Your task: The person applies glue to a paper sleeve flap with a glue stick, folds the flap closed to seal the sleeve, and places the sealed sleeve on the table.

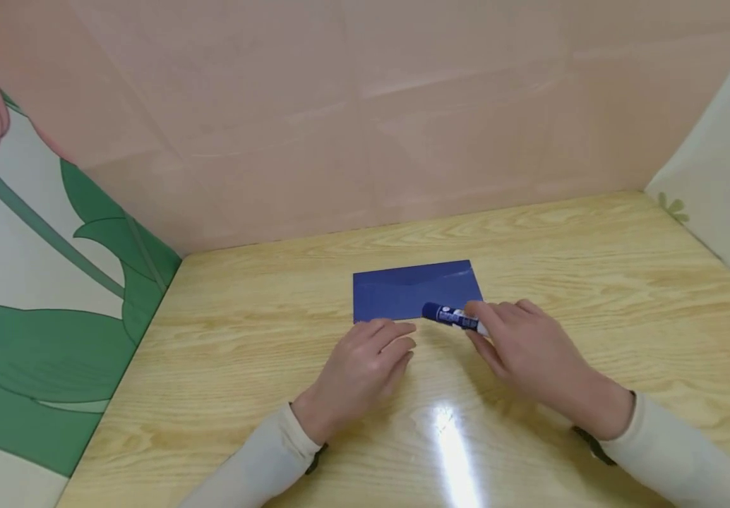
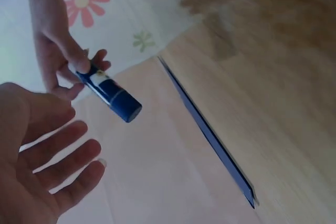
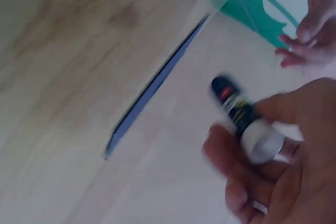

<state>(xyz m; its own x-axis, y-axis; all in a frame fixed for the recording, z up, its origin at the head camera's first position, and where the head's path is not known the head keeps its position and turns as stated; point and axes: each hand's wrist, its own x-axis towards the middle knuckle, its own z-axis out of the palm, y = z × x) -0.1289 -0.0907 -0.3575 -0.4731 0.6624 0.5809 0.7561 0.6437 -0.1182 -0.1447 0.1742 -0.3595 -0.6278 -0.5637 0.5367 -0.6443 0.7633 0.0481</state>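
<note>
My right hand (image 1: 530,349) pinches a glue stick (image 1: 446,315) between thumb and fingers. The glue stick has a dark blue cap pointing left and a white base, which shows in the right wrist view beside the palm (image 3: 310,156). My left hand (image 1: 365,360) is held a little to the left of the cap, fingers loosely bent and holding nothing; in the left wrist view its fingers (image 2: 68,166) are spread apart. Just beyond both hands a dark blue envelope (image 1: 412,289) lies flat on the table, its flap line facing up. The glue stick overlaps its near right edge in the head view.
The wood-patterned table (image 1: 244,339) reaches back to a pink sheet (image 1: 339,141). A panel with green leaves and a pink flower (image 1: 41,353) stands along the left, a pale floral sheet (image 1: 721,176) along the right. Bright light reflects off the table near the front.
</note>
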